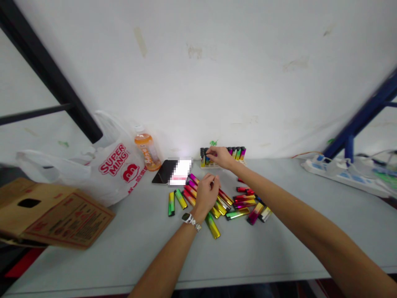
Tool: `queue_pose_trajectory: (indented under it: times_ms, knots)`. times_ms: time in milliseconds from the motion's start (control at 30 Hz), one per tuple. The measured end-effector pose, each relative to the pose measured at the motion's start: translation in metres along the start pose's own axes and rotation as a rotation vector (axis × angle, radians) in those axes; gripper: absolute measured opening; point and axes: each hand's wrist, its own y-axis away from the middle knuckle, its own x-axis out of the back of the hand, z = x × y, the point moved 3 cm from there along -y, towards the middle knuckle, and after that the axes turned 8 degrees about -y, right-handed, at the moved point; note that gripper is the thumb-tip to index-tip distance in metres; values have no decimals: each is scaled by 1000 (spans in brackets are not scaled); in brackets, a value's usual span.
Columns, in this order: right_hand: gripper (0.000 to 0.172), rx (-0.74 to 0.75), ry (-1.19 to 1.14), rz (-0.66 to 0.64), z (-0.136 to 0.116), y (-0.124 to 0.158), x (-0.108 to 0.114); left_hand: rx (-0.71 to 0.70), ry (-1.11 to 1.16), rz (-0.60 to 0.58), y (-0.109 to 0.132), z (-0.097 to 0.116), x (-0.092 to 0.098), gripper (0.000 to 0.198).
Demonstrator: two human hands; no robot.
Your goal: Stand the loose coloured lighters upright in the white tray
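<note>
A rack of upright lighters (238,153) stands against the wall, their dark tops in rows. My right hand (221,157) reaches over its left half, thumb and fingers closed around the upper end of a lighter there; the hand covers the middle of the rack. Nearer to me lies a loose pile of shiny lighters (245,201) in red, yellow, green and purple. My left hand (208,191), with a watch (186,217) at the wrist, is closed above the pile's left part. Whatever its curled fingers hold is hidden. One yellow-green lighter (212,226) lies below that hand.
At the left stand an open cardboard box (68,215), a white plastic bag (108,174) and an orange drink bottle (148,151). A dark tablet or phone (164,171) lies behind the pile. Power strips (338,176) sit at the right by a blue post (362,111).
</note>
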Motion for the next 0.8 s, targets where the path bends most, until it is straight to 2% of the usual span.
queue_pose_trajectory:
  times_ms: [167,300,400,467,567,633,800]
  knots:
    - [25,61,314,-4,-12,12,2,0,1,0,0,-1,0,38]
    - [41,-12,542,-74,-22,29,2,-1,-15,4,0,-2,-1,38]
    - [53,-58,549,-118,-24,41,2,-10,-11,0,-1,-2,-1,39]
    - [57,-67,487,-101,-23,50,6,-26,-9,1,-1,-1,-1,39]
    - [40,-63,389,-79,-21,67,19,-52,-22,0,-1,1,0,39]
    - [27,-80,357,-134,-22,84,31,-70,-59,-9,0,2,0,38]
    - [18,-205,415,-267,-32,131,60,-133,-254,-94,0,6,-8,35]
